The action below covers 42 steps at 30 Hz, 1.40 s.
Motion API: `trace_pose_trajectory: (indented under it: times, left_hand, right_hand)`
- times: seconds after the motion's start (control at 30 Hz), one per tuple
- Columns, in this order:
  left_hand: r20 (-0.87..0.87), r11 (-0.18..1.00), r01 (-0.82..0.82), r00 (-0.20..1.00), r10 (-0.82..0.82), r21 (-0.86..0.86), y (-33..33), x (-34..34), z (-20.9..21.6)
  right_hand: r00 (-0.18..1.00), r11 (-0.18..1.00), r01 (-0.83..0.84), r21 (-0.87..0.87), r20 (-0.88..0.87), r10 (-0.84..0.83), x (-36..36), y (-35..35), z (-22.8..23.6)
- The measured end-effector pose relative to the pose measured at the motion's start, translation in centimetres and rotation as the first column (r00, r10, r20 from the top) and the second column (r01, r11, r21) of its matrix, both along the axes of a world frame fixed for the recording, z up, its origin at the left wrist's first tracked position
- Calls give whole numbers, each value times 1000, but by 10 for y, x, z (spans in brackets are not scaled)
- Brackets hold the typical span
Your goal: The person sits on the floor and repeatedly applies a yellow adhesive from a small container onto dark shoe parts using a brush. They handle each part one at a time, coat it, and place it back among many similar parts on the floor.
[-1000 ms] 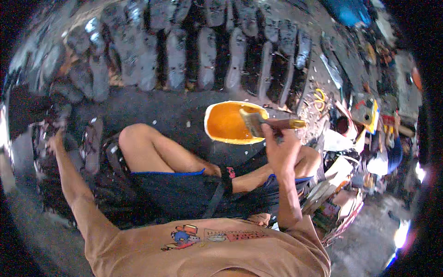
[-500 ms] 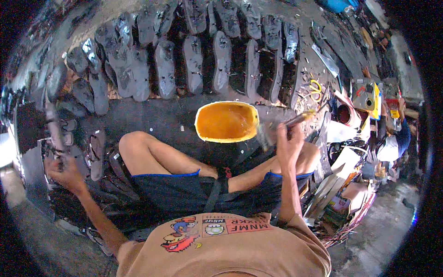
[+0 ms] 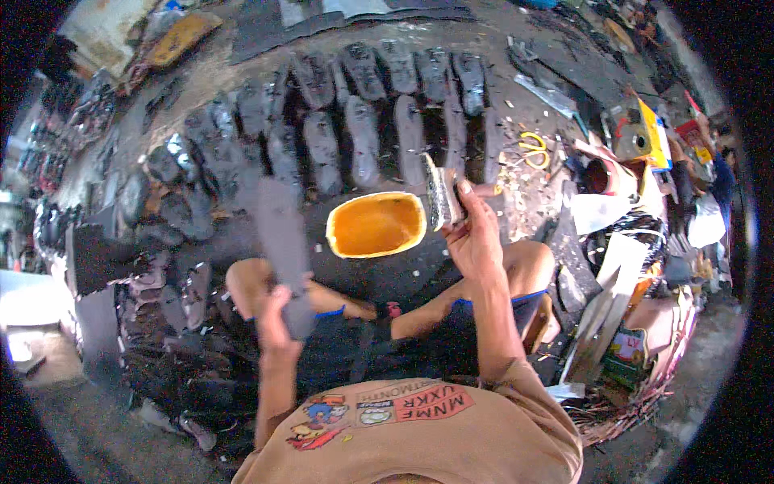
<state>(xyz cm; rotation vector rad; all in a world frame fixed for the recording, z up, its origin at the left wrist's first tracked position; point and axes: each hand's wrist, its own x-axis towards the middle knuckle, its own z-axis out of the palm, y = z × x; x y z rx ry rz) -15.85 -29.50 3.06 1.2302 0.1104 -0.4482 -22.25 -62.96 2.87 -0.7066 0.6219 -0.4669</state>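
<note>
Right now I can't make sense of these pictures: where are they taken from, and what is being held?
There is no machine here, only a seated person working bare-handed. A wide fisheye camera worn on the head looks down, so straight edges bend. The left hand grips a long grey sole-shaped piece, slightly blurred; the right hand holds a wide brush. On the floor ahead sits a tub with amber contents; beyond it lie rows of dark soles.
</note>
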Motion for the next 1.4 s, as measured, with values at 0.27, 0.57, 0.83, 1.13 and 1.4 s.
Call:
trace_pose_trajectory:
  times: [0.27,0.57,0.83,1.13,1.4]
  left_hand:
    - [-179,917,146,958,-225,-370,-59,-33,3]
    - [-152,948,148,969,-196,-282,-63,-39,15]
    - [-54,966,189,978,-201,-174,-57,-31,20]
    - [17,812,59,998,-60,-580,-84,-7,13]
    - [-35,866,-6,999,-14,-500,-84,-5,20]
  right_hand:
    - [986,338,-74,-938,-120,-117,52,75,45]
    - [996,598,28,-801,-29,-86,31,87,54]
    - [992,566,31,-824,-43,-117,31,93,52]
    - [991,578,-51,-814,-114,-73,16,114,49]
    - [991,528,40,-848,-33,-128,28,75,53]
